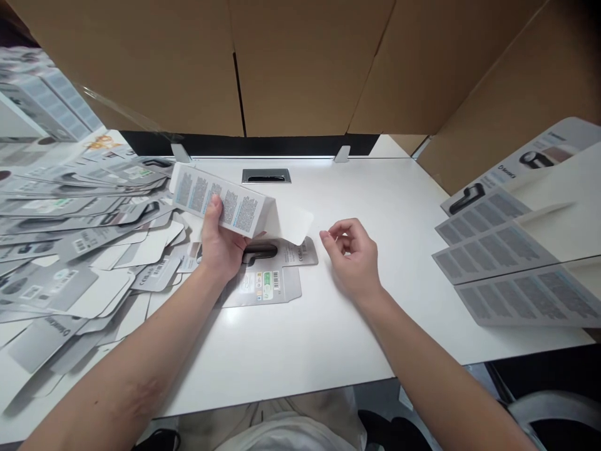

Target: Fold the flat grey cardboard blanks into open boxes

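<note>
My left hand (220, 250) is closed round a small folding carton (241, 212), grey-white with columns of fine print. The carton is opened out into a tube and tilted, with a white end flap (298, 225) sticking out towards the right. To the right of that flap, my right hand (352, 257) is held apart from it, fingers curled in and thumb close to the index finger, with nothing seen in them. Beneath the left hand, a flat unfolded carton (291, 285) with a barcode and a green label lies on the white table (310, 341); the hand partly hides it.
Overlapping flat cartons (94, 238) cover the table's left side. At the right, several opened-out cartons (507, 269) stand in a row. A large brown cardboard panel (300, 69) rises behind, above a dark slotted table insert (266, 176). The table's front edge lies near my body.
</note>
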`<action>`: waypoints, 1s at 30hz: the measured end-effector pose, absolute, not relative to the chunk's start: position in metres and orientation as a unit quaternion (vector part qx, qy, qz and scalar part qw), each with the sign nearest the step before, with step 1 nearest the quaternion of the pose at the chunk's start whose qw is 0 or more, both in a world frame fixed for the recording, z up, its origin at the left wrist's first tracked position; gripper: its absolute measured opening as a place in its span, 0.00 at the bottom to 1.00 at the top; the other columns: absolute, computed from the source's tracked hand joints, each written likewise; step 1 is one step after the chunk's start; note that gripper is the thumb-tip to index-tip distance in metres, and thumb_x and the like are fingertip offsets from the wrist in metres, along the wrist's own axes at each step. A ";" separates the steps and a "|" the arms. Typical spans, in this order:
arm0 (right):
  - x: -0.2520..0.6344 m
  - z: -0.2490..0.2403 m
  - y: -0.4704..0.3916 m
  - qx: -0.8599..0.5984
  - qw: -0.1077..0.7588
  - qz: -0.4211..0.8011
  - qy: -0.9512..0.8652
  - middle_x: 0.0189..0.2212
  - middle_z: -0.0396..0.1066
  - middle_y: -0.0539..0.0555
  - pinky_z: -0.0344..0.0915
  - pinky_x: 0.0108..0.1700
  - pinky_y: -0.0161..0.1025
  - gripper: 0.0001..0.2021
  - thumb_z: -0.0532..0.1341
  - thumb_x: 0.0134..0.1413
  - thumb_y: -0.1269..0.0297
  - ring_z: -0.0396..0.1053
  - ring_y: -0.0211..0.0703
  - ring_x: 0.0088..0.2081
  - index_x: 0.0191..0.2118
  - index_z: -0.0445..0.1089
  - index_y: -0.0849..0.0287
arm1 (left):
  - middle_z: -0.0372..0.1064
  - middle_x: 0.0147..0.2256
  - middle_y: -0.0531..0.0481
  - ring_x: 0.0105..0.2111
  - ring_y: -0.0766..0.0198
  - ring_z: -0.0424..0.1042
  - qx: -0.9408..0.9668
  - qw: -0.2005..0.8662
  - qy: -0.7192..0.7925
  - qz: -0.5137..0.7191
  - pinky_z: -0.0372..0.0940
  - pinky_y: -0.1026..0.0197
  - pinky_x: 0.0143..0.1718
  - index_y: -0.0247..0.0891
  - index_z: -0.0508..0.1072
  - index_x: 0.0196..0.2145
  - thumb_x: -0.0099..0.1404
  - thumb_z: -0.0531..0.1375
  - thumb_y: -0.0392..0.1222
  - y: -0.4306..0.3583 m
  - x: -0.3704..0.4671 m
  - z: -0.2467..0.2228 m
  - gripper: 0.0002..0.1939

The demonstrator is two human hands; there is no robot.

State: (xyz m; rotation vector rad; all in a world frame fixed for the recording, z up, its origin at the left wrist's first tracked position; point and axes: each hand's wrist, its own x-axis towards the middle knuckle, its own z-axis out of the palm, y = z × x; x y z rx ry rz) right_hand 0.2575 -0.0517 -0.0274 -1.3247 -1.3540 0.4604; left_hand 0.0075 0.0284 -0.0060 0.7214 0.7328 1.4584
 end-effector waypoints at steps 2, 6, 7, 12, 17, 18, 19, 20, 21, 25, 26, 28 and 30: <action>0.258 -0.029 -0.050 -0.574 0.528 0.234 -0.580 0.30 0.75 0.48 0.66 0.30 0.40 0.15 0.73 0.75 0.47 0.66 0.39 0.26 0.41 0.78 0.52 | 0.86 0.59 0.45 0.68 0.36 0.79 0.321 0.623 0.319 0.638 0.83 0.39 0.61 0.47 0.81 0.61 0.70 0.73 0.73 0.026 0.009 -0.003 0.35; 0.256 -0.029 -0.049 -0.539 0.506 0.294 -0.606 0.32 0.78 0.52 0.71 0.35 0.42 0.20 0.69 0.79 0.42 0.75 0.44 0.33 0.40 0.81 0.53 | 0.86 0.59 0.46 0.67 0.36 0.80 0.343 0.634 0.328 0.610 0.84 0.40 0.60 0.48 0.80 0.61 0.69 0.74 0.74 0.022 0.010 -0.001 0.35; 0.255 -0.029 -0.049 -0.524 0.509 0.313 -0.607 0.33 0.79 0.53 0.71 0.34 0.42 0.21 0.69 0.79 0.40 0.76 0.44 0.33 0.40 0.81 0.53 | 0.86 0.59 0.45 0.66 0.36 0.81 0.347 0.635 0.333 0.605 0.85 0.40 0.58 0.49 0.80 0.61 0.68 0.74 0.75 0.021 0.010 -0.002 0.36; 0.254 -0.026 -0.047 -0.496 0.517 0.391 -0.578 0.35 0.81 0.53 0.63 0.26 0.39 0.26 0.73 0.72 0.32 0.68 0.38 0.25 0.40 0.80 0.53 | 0.86 0.60 0.43 0.64 0.35 0.85 0.364 0.658 0.337 0.567 0.87 0.42 0.51 0.52 0.77 0.69 0.69 0.72 0.77 0.023 0.004 -0.003 0.42; 0.256 -0.021 -0.050 -0.507 0.465 0.451 -0.569 0.22 0.68 0.45 0.59 0.23 0.39 0.26 0.74 0.71 0.31 0.60 0.37 0.21 0.41 0.83 0.53 | 0.85 0.62 0.44 0.64 0.36 0.84 0.355 0.671 0.335 0.558 0.88 0.46 0.49 0.49 0.79 0.64 0.67 0.73 0.77 0.023 0.004 -0.007 0.40; 0.255 -0.020 -0.051 -0.503 0.458 0.458 -0.573 0.20 0.65 0.44 0.59 0.24 0.39 0.27 0.73 0.72 0.31 0.60 0.38 0.21 0.39 0.83 0.53 | 0.86 0.61 0.44 0.65 0.36 0.83 0.358 0.672 0.336 0.555 0.88 0.45 0.49 0.48 0.79 0.64 0.67 0.74 0.77 0.023 0.005 -0.007 0.40; 0.254 -0.019 -0.052 -0.499 0.455 0.462 -0.575 0.18 0.63 0.44 0.59 0.24 0.39 0.27 0.73 0.73 0.31 0.60 0.38 0.21 0.38 0.83 0.53 | 0.86 0.60 0.44 0.64 0.36 0.83 0.362 0.673 0.336 0.551 0.88 0.45 0.49 0.47 0.79 0.64 0.67 0.73 0.77 0.022 0.006 -0.007 0.40; 0.253 -0.019 -0.053 -0.495 0.456 0.464 -0.576 0.18 0.63 0.44 0.58 0.24 0.39 0.28 0.72 0.73 0.31 0.59 0.38 0.20 0.37 0.84 0.53 | 0.86 0.59 0.44 0.64 0.36 0.84 0.366 0.674 0.334 0.547 0.88 0.44 0.50 0.47 0.78 0.64 0.67 0.73 0.77 0.021 0.007 -0.006 0.40; 0.252 -0.018 -0.054 -0.494 0.460 0.463 -0.574 0.17 0.62 0.44 0.58 0.24 0.39 0.28 0.72 0.73 0.32 0.58 0.38 0.20 0.36 0.85 0.54 | 0.86 0.58 0.44 0.64 0.36 0.84 0.369 0.678 0.333 0.542 0.87 0.44 0.51 0.47 0.78 0.64 0.68 0.73 0.76 0.020 0.008 -0.005 0.40; 0.248 -0.015 -0.055 -0.502 0.479 0.444 -0.566 0.17 0.60 0.45 0.53 0.24 0.40 0.28 0.74 0.71 0.32 0.55 0.36 0.20 0.33 0.85 0.54 | 0.87 0.56 0.45 0.64 0.34 0.83 0.360 0.689 0.329 0.537 0.86 0.41 0.55 0.46 0.79 0.63 0.67 0.75 0.75 0.018 0.008 -0.003 0.39; 0.248 -0.015 -0.055 -0.504 0.484 0.437 -0.567 0.17 0.60 0.45 0.52 0.24 0.40 0.29 0.74 0.71 0.32 0.54 0.36 0.20 0.32 0.85 0.54 | 0.88 0.56 0.45 0.63 0.33 0.84 0.360 0.691 0.326 0.535 0.86 0.41 0.55 0.47 0.79 0.63 0.67 0.75 0.74 0.018 0.008 -0.004 0.39; 0.246 -0.014 -0.055 -0.505 0.493 0.421 -0.569 0.17 0.60 0.45 0.51 0.24 0.41 0.29 0.74 0.70 0.33 0.54 0.37 0.21 0.30 0.84 0.54 | 0.88 0.56 0.45 0.62 0.34 0.85 0.364 0.699 0.320 0.526 0.86 0.41 0.54 0.48 0.78 0.67 0.69 0.73 0.75 0.019 0.008 -0.006 0.40; 0.246 -0.015 -0.054 -0.509 0.501 0.409 -0.568 0.17 0.60 0.46 0.52 0.25 0.41 0.29 0.75 0.70 0.34 0.56 0.38 0.22 0.28 0.83 0.54 | 0.87 0.57 0.44 0.61 0.35 0.86 0.368 0.705 0.319 0.515 0.87 0.42 0.52 0.50 0.76 0.70 0.70 0.71 0.76 0.020 0.008 -0.009 0.41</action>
